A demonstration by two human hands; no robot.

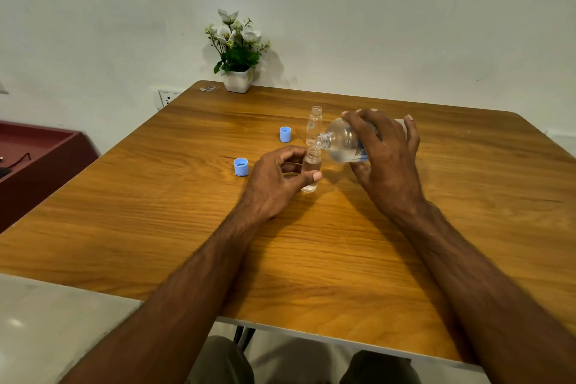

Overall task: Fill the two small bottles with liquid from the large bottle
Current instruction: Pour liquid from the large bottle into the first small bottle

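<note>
The right hand [385,150] grips the large bottle [344,142], tipped with its mouth over the near small bottle [310,170], which the left hand [277,184] steadies; the other small bottle [314,123] stands just behind.

table [156,212]: orange-brown woodgrain, dark streaks. Two caps: light blue, one [285,134] at 10 o'clock of the near small bottle [310,170], other [241,166] at 9. All three bottles clear; large bottle [346,143] has blue-white label. Pot [237,80] white, flowers white, leaves green. Wall off-white. Cabinet [37,159] at 9 o'clock dark red.
</note>
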